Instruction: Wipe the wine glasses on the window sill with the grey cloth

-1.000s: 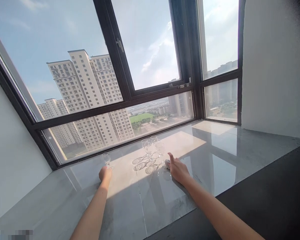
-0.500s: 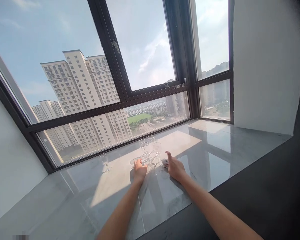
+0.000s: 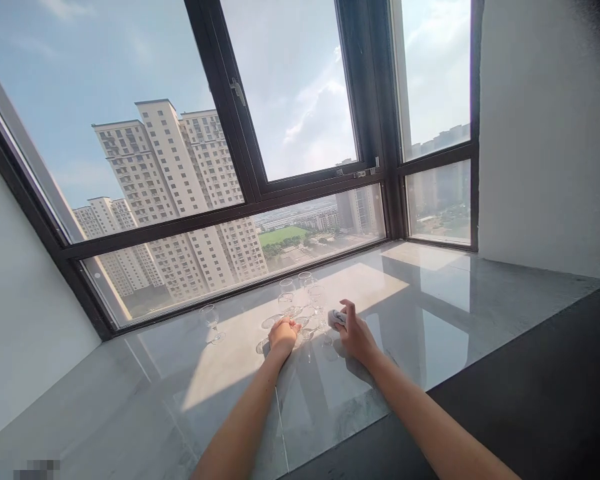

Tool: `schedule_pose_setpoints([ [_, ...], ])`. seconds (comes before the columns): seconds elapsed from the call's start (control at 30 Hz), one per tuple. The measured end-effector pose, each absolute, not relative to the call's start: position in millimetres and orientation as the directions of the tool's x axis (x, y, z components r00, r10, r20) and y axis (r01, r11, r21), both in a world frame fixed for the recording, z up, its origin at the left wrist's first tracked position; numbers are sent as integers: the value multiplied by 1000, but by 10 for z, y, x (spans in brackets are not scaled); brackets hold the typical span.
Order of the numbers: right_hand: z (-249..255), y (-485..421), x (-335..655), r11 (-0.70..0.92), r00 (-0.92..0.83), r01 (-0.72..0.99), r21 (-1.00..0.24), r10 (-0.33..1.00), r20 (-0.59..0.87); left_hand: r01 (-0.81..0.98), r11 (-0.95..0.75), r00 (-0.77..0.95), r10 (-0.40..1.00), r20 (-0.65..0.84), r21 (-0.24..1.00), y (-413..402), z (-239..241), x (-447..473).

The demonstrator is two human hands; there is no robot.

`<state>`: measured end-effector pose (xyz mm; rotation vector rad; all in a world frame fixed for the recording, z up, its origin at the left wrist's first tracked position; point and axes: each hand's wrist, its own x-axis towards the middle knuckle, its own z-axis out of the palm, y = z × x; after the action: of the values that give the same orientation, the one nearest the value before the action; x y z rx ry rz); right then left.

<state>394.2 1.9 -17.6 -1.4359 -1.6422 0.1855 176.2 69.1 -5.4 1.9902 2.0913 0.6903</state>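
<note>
Several clear stemmed glasses [image 3: 316,297] stand close together on the glossy stone windowsill [image 3: 220,393]. My left hand [image 3: 283,337] is closed at the near side of this cluster, apparently around the lower part of a wine glass [image 3: 286,301]; the fingers partly hide the grip. My right hand [image 3: 355,335], just right of the glasses, grips a small white and grey bundle [image 3: 337,318] that looks like a wadded cloth. Its index finger sticks up. Apart from the cluster, a single stemmed glass [image 3: 211,320] stands upright to the left.
Dark-framed windows [image 3: 250,193] rise behind the sill, with tall buildings outside. A white wall [image 3: 540,153] closes off the right side, another wall [image 3: 10,320] the left. The sill's front edge [image 3: 330,443] drops to a dark area.
The view has shifted slightly, moving the scene right. My left hand and the glass by it have moved a little left against the sill. My right hand keeps the white bundle, now turned more into view.
</note>
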Motion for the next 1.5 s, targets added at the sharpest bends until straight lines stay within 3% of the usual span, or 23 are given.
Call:
schedule_pose_setpoints([
  [0.1, -200, 43, 3956, 321, 93, 700, -638, 845, 527, 920, 19, -97, 979, 181, 391, 530, -60, 1274],
  [0.37, -252, 64, 3913, 248, 84, 750, -613, 884, 461, 845, 323, -434, 879, 195, 426, 313, 32, -175],
  [0.6, -280, 31, 3950, 194, 116, 794, -577, 882, 457, 794, 388, -531, 817, 225, 468, 352, 46, -286],
  [0.83, -197, 33, 3942, 115, 234, 756, -645, 872, 429, 712, 470, -652, 719, 241, 522, 195, 118, -239],
  [0.93, -141, 13, 3923, 57, 326, 728, -683, 848, 418, 805, 333, -520, 794, 314, 491, 105, 117, 119],
  [1.07, -111, 4, 3911, 40, 350, 720, -693, 841, 413, 908, -140, -8, 936, 352, 394, 6, 85, 1037],
  [1.2, -117, 15, 3923, 30, 396, 702, -712, 815, 424, 829, -465, 368, 872, 322, 312, 7, 46, 1938],
  [1.5, -90, 15, 3936, 41, 391, 675, -737, 826, 405, 841, -492, 453, 868, 202, 226, 149, 5, 2415],
])
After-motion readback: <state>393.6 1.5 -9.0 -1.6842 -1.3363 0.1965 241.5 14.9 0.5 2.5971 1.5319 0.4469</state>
